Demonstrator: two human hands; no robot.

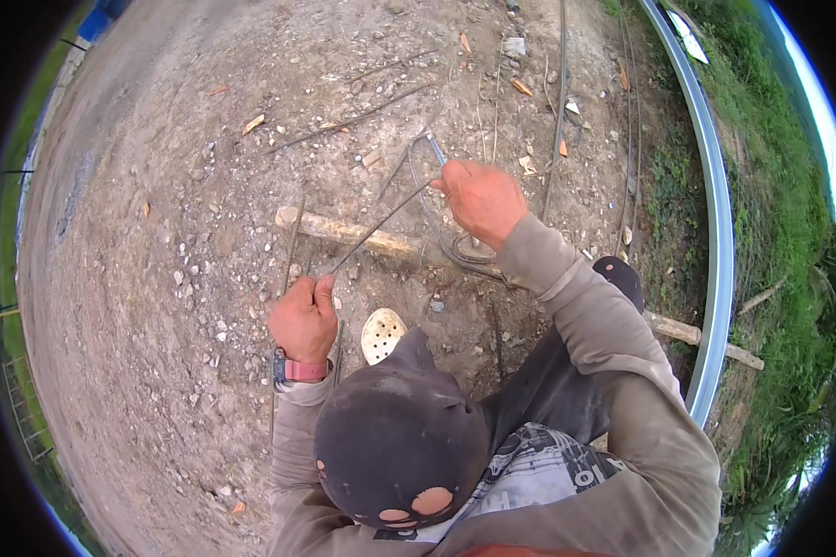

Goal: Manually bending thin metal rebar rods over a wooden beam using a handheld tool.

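Observation:
A thin dark metal rod (pixel 381 226) slants between my hands, above the ground. My left hand (pixel 304 318), with a watch on a pink strap at its wrist, is closed round the rod's lower end, thumb on top. My right hand (pixel 484 200) is closed at the rod's upper end. From the top of that fist juts a bluish metal piece (pixel 437 148), whose kind I cannot make out. Beneath the rod lies a round wooden pole (pixel 362 234). Bent dark rods or wire (pixel 469 252) lie below my right hand.
My knee (pixel 399 436) in torn dark trousers is raised in front of me, a pale perforated shoe (pixel 382 336) beyond it. A long metal channel (pixel 715 232) runs along the right, beside grass (pixel 771 167). Loose rods (pixel 353 121) and brick chips lie on stony soil.

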